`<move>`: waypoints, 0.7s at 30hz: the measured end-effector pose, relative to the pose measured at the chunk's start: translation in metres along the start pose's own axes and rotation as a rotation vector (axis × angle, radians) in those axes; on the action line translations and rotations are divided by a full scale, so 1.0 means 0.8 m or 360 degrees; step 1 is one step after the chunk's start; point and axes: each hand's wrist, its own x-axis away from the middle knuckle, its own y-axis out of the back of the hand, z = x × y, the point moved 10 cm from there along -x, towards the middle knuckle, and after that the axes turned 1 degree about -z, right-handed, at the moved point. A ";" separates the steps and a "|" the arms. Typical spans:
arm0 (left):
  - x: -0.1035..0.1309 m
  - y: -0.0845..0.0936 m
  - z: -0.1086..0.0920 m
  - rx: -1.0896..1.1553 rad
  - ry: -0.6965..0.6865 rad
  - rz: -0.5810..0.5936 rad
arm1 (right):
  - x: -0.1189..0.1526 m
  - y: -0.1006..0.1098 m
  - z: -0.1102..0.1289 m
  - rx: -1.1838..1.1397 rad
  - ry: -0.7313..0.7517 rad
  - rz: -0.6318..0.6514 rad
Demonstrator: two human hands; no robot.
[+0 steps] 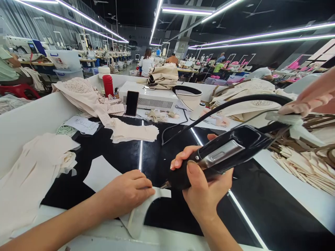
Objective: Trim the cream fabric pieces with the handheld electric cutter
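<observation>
My right hand (202,188) is wrapped round a black corded handheld power tool (222,148), held at a slant with its thin metal tip low at the left. That tip is at the end of a pale, curved strip of material (138,218), close to my left fingertips. My left hand (131,191) is palm down with fingers bent and together, pressing the strip against the glossy black tabletop (167,157). Just behind my left hand lies a flat white curved piece (101,172), partly covered. A thick black cable (235,101) arcs back from the tool.
Another person's hand (309,99) is at the tool's cord on the right. Beige fabric pieces lie in a stack (134,129), a left pile (39,170) and a right pile (306,170). A phone (131,103) stands before a white box (149,96). People and sewing stations fill the background.
</observation>
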 end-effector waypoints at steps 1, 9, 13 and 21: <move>0.000 0.000 0.000 -0.0001 -0.0002 0.0002 | 0.000 0.000 0.000 0.0000 0.0002 0.0005; -0.001 0.005 -0.003 -0.0020 -0.0024 -0.0023 | 0.001 -0.004 -0.001 0.0053 -0.0020 0.0035; -0.002 0.008 -0.002 -0.0001 -0.0018 -0.0071 | -0.005 0.008 0.008 0.0075 0.0040 -0.0035; -0.003 0.008 -0.001 0.0019 -0.0009 -0.0073 | -0.002 0.018 0.008 0.0118 0.0054 -0.0053</move>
